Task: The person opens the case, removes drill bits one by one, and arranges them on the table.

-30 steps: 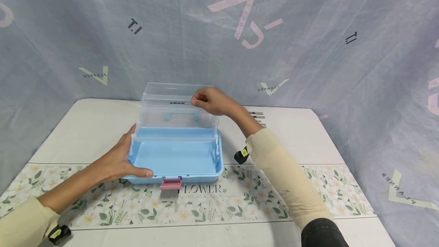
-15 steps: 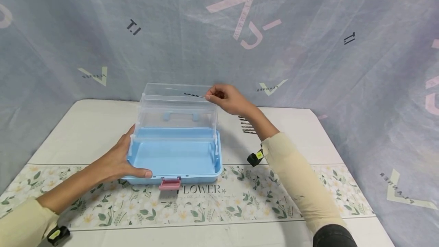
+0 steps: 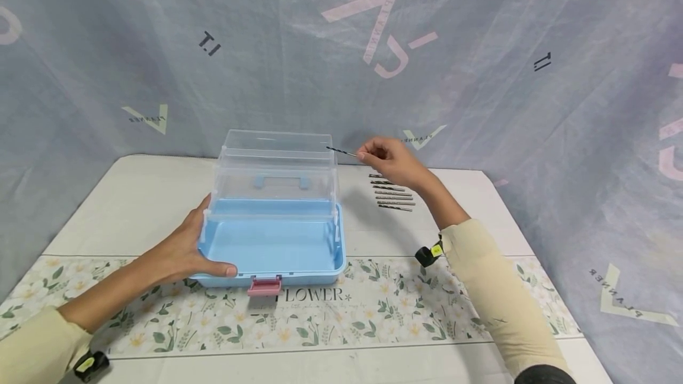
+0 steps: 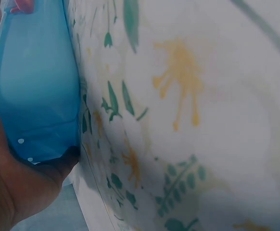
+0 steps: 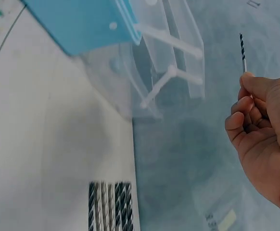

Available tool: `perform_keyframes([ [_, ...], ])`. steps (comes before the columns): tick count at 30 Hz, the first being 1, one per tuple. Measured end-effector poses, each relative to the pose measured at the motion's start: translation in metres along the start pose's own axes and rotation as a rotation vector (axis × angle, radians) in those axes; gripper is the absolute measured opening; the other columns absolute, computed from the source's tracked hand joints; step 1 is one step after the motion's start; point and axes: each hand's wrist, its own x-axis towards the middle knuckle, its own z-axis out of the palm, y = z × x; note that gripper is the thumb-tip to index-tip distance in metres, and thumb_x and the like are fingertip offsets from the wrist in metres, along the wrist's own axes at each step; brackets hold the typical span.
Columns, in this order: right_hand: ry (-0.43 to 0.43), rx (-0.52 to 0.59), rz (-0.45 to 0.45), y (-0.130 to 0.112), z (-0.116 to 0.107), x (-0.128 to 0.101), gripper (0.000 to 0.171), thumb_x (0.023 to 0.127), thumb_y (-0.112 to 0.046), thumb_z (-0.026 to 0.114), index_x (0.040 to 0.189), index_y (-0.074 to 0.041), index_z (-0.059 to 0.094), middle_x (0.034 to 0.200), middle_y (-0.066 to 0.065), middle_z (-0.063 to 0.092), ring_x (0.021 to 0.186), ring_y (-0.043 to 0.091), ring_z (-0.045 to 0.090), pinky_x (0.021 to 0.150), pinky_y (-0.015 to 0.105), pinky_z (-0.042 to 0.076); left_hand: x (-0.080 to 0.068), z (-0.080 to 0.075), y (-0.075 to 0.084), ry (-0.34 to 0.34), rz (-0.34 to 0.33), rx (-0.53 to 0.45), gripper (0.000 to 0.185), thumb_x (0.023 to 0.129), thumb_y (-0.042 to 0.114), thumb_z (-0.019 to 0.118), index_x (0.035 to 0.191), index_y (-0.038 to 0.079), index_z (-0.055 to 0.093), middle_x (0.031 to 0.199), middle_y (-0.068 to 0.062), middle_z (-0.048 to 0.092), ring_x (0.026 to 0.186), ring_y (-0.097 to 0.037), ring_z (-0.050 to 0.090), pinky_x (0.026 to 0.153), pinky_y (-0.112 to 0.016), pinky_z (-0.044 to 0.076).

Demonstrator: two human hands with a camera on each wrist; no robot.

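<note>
A light blue plastic storage box (image 3: 315, 278) stands with its lid side raised, and clear trays (image 3: 280, 159) are folded up at its back. My left hand (image 3: 184, 248) grips the box's left end, thumb against the front rim, other fingers mostly hidden behind the side. Between thumb and fingertips, my right hand (image 3: 393, 162) pinches a drill bit (image 3: 340, 151) by its plain shank. The dark fluted tip points left, in the air right of the clear trays. In the right wrist view the same drill bit (image 5: 242, 50) is well apart from the box.
Several drill bits (image 3: 393, 197) lie in a neat row on the white table, right of the box and below my right hand. A pink latch (image 3: 265, 286) hangs down at the box's front. A grey printed cloth (image 3: 283, 64) covers the wall behind.
My right hand has drawn back to the right, away from the clear trays, with the drill bit still pinched. The row of drill bits has come into fuller view. My left hand stays put.
</note>
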Motion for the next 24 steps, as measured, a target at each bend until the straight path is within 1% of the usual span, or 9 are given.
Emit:
perform_keyframes([
  [5, 0.008, -0.029, 0.03, 0.014, -0.009, -0.017, 0.024, 0.117, -0.023, 0.065, 0.125, -0.004, 0.077, 0.091, 0.006, 0.062, 0.073, 0.017, 0.047, 0.069, 0.03, 0.042, 0.001, 0.001, -0.001, 0.018, 0.03, -0.03, 0.17, 0.073, 0.044, 0.107, 0.18, 0.02, -0.022, 0.18, -0.043, 0.01, 0.16, -0.071, 0.03, 0.115, -0.091, 0.038],
  [12, -0.005, -0.049, 0.103, 0.042, -0.016, -0.041, 0.025, 0.118, -0.022, 0.064, 0.125, -0.001, 0.076, 0.093, 0.009, 0.061, 0.074, 0.016, 0.047, 0.07, 0.03, 0.043, 0.001, 0.001, -0.001, 0.004, 0.009, -0.022, 0.169, 0.074, 0.047, 0.106, 0.18, 0.016, -0.023, 0.181, -0.044, 0.007, 0.16, -0.072, 0.028, 0.115, -0.091, 0.039],
  [17, -0.019, -0.081, 0.148, 0.061, -0.017, -0.055, 0.027, 0.117, -0.022, 0.064, 0.124, 0.002, 0.076, 0.096, 0.019, 0.063, 0.075, 0.016, 0.047, 0.071, 0.03, 0.043, 0.001, 0.0, -0.002, -0.005, 0.0, -0.02, 0.169, 0.075, 0.048, 0.106, 0.179, 0.017, -0.023, 0.181, -0.044, 0.004, 0.16, -0.073, 0.026, 0.115, -0.09, 0.039],
  [19, -0.023, -0.098, 0.164, 0.067, -0.017, -0.06, 0.029, 0.117, -0.023, 0.064, 0.124, 0.003, 0.076, 0.095, 0.021, 0.064, 0.074, 0.015, 0.047, 0.07, 0.03, 0.043, 0.001, 0.0, -0.001, -0.003, 0.007, -0.022, 0.169, 0.075, 0.048, 0.106, 0.18, 0.017, -0.023, 0.181, -0.043, 0.005, 0.161, -0.072, 0.026, 0.115, -0.091, 0.039],
  [24, -0.044, -0.128, 0.194, 0.079, -0.018, -0.071, 0.028, 0.117, -0.023, 0.064, 0.124, 0.002, 0.076, 0.096, 0.02, 0.066, 0.074, 0.015, 0.048, 0.069, 0.03, 0.042, 0.001, 0.0, -0.001, 0.012, 0.025, -0.013, 0.169, 0.074, 0.047, 0.106, 0.18, 0.018, -0.022, 0.181, -0.043, 0.009, 0.16, -0.071, 0.029, 0.115, -0.09, 0.039],
])
